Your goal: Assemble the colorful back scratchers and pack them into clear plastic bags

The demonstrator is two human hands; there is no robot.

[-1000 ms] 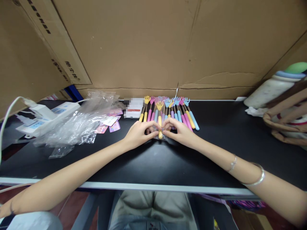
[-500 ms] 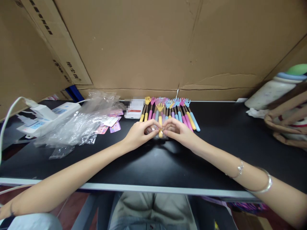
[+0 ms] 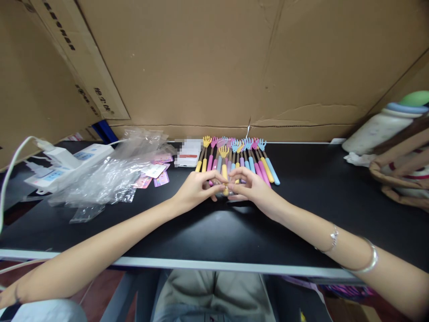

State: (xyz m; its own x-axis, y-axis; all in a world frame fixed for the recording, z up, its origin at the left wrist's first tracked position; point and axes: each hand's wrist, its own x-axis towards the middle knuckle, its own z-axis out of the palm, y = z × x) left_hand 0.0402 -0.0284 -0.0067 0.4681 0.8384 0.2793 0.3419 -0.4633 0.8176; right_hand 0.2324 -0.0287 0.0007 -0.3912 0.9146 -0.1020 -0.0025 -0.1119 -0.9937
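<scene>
A black desk [image 3: 301, 214] with a pale near edge. At far centre lies a row of coloured hand-shaped scratchers [image 3: 239, 156], with a white box [image 3: 189, 153] just left of them. Clear plastic bags [image 3: 110, 172], small cards [image 3: 152, 175] and a white power strip [image 3: 63, 164] lie far left; a crumpled tissue [image 3: 360, 158] far right.

We seem to be at a packing bench in a small warehouse or stockroom. Large cardboard cartons [image 3: 214, 62] wall in the black worktable [image 3: 315, 201] across the top of the frame. A row of identical coloured hand-shaped back scratchers [image 3: 239, 156] lies at centre, with clear plastic bags [image 3: 107, 174] and printed cards [image 3: 156, 174] at left.
</scene>
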